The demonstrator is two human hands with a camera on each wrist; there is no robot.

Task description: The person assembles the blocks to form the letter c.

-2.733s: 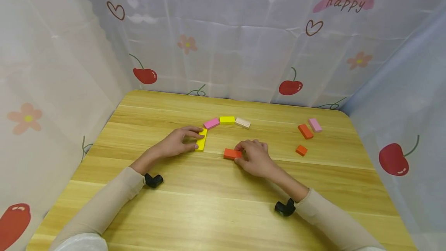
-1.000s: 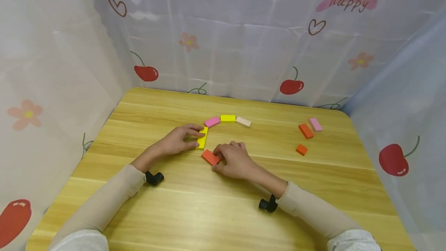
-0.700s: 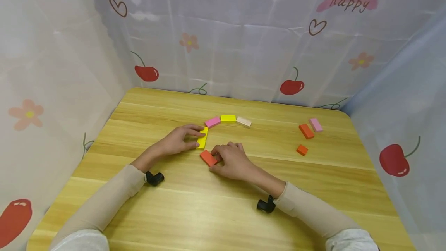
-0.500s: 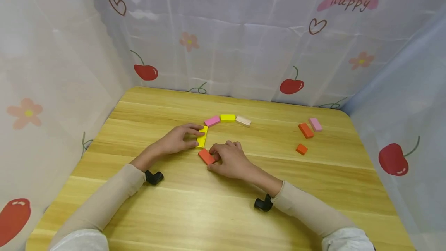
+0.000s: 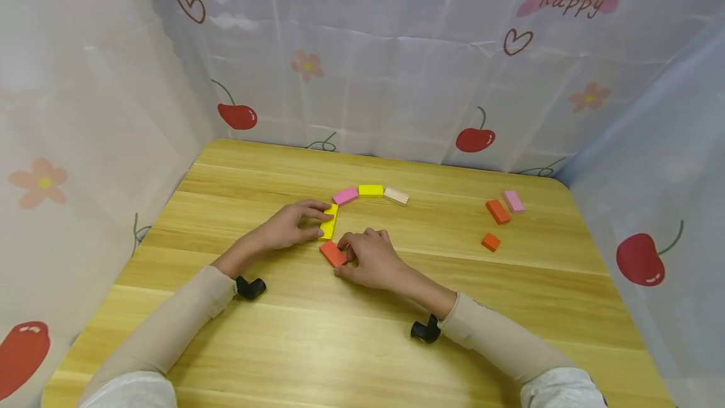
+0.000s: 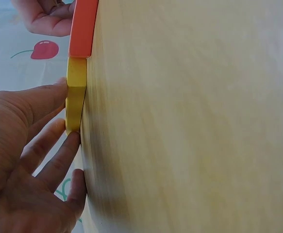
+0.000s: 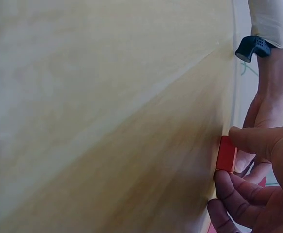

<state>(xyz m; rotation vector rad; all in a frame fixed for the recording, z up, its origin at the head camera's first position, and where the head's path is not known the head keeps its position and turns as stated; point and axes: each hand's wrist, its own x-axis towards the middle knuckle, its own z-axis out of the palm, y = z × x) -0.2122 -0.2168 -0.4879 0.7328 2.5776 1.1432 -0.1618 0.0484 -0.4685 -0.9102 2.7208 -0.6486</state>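
Note:
A yellow wooden block (image 5: 329, 221) lies flat on the table, and my left hand (image 5: 291, 226) holds it from the left, thumb at the near end and fingers towards the far end. The left wrist view shows this yellow block (image 6: 75, 94) end to end with a red-orange block (image 6: 84, 29). My right hand (image 5: 372, 260) pinches that red-orange block (image 5: 333, 254) between thumb and fingers. Beyond the yellow block, a pink block (image 5: 345, 196), a second yellow block (image 5: 370, 191) and a plain wood block (image 5: 396, 196) continue a curved row.
Towards the right of the wooden table (image 5: 362, 345) lie an orange block (image 5: 498, 211), a light pink block (image 5: 513, 201) and a small orange block (image 5: 491, 242). A printed curtain (image 5: 385, 80) hangs around the back and sides. Each wrist wears a black camera.
My right hand has slid the red-orange block leftwards and turned it slantwise, bringing it to the near end of the yellow block. The left hand has stayed on the yellow block.

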